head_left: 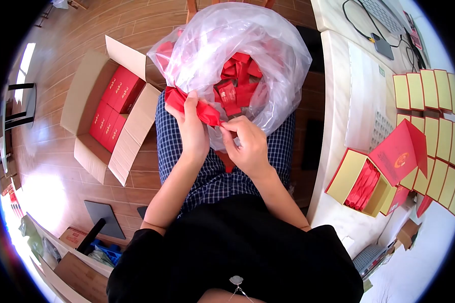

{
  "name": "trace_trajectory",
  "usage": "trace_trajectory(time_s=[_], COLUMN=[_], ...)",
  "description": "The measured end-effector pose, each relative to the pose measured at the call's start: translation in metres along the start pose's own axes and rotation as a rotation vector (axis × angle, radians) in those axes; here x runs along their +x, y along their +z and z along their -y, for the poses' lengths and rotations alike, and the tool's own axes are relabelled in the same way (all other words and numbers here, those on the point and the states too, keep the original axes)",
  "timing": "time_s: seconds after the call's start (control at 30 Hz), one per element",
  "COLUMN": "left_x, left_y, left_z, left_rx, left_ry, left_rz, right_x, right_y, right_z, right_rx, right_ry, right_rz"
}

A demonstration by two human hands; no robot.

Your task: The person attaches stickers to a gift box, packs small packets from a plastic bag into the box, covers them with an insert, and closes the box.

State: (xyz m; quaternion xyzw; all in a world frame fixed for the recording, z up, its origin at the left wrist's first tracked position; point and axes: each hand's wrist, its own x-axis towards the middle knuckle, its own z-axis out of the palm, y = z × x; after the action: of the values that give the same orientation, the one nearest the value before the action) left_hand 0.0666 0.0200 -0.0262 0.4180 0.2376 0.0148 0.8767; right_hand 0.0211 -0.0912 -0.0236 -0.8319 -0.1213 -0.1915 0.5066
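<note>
A red packet (205, 112) is held between both hands over my lap, at the near edge of a clear plastic bag (283, 55). My left hand (191, 121) is closed around its middle, thumb on top. With thumb and forefinger my right hand (245, 144) pinches its right end. Inside the open bag lie several more red packets (230, 93). On the right-hand table stands an open red and yellow box (349, 174) with several thin red packets (364, 187) in it.
An open cardboard carton (83, 91) with red boxes (119, 91) stands on the floor at left. Several yellow-lined boxes (429, 131) cover the right of the white table (333, 101). Cables and a small black device (383, 48) lie at its far end.
</note>
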Motion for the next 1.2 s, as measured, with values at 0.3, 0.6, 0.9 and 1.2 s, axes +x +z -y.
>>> trace_trajectory(time_s=[0.3,0.6,0.9,1.2], left_x=[-0.006,-0.008,-0.007,-0.004], left_y=[-0.004,-0.013,-0.017,-0.023], left_z=[0.005,0.017,0.028,0.027], left_rx=[-0.083,0.152,0.165,0.171], left_ry=[0.084,0.45,0.707,0.69], left_rz=[-0.015,-0.037,0.012,0.019], right_x=[0.006,0.015,0.003,-0.008], right_y=[0.003,0.006,0.023,0.038], right_z=[0.01,0.015,0.017,0.006], right_rx=[0.081,-0.224,-0.058,-0.174], right_ry=[-0.033,0.17,0.45,0.356], right_rz=[-0.06,0.069,0.068,0.049])
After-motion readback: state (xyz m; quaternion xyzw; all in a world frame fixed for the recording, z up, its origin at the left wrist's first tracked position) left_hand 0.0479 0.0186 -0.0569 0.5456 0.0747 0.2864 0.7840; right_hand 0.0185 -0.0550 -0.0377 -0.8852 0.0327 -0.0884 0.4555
